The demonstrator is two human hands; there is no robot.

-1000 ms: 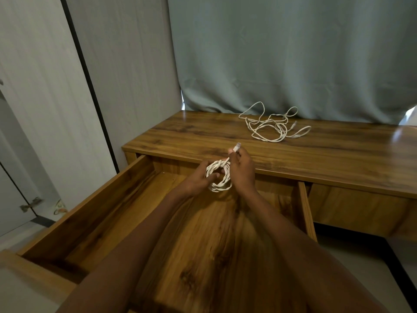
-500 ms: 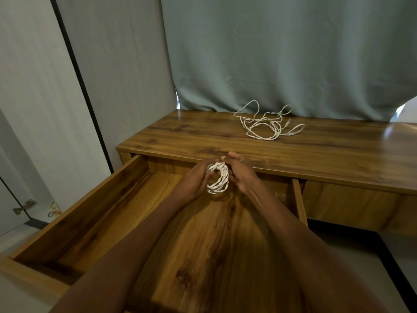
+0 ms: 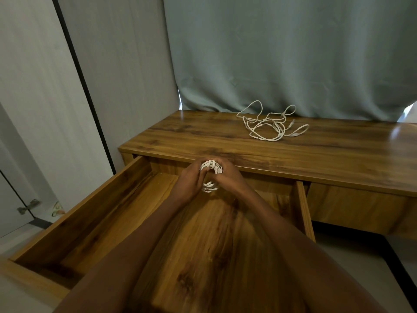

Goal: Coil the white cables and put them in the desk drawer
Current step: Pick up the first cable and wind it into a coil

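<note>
Forearms extend forward from the bottom edge of the head view and converge above the open drawer, meeting just in front of the desk edge. Left hand lies back-up, wrist roughly in line with the forearm, fingers curled around the left side of the coiled white cable. Right hand mirrors it, fingers curled over the right side and top of the same bundle. Both hands grip the coil; fingertips of the two hands come close together at its top, where one turn of cable crosses over the bundled loops. The lower arc of the coil shows between the heels of the hands. The coil is held in the air over the rear part of the drawer, clear of the drawer floor.

Second white cable lies loose and tangled on the desk top, towards the back, near the grey-green curtain, well apart from the hands. Drawer is pulled fully out towards the person; its wooden floor shows to either side of the arms.
</note>
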